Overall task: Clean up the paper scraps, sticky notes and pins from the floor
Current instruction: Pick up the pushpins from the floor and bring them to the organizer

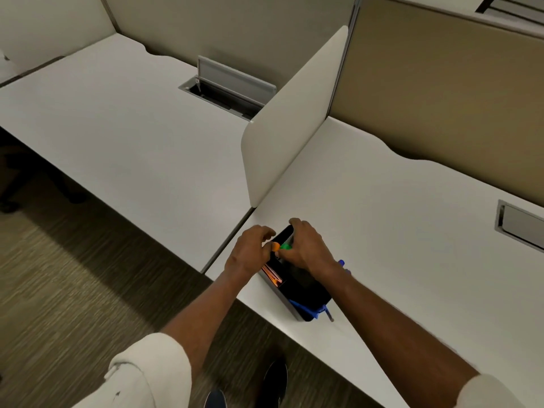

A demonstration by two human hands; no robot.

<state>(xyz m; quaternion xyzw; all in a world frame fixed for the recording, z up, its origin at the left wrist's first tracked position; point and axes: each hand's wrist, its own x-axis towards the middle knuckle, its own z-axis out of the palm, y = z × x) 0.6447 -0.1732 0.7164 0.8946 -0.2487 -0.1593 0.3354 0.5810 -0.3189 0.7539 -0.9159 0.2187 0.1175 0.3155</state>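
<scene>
Desk (pixel 382 201): hands (pixel 250 256) (pixel 307 248) pinch orange pin (pixel 275 246), green pin (pixel 285 246) above organizer (pixel 306 287); divider (pixel 288 119) behind.

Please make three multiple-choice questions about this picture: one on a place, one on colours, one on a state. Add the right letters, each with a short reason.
1. Where does the black tray stand?
A. on the carpet
B. on the white desk, near its front edge
C. inside a drawer

2. Which colours are the small pieces pinched by the left hand and the right hand?
A. red and yellow
B. both white
C. orange and green

3. How is the hatch lid on the neighbouring desk?
A. raised
B. shut flat
C. taken off

Answers:
1 B, the tray sits on the desk top by the edge.
2 C, the orange piece is at the left hand and the green piece at the right.
3 A, the lid stands up behind its dark slot.
</scene>
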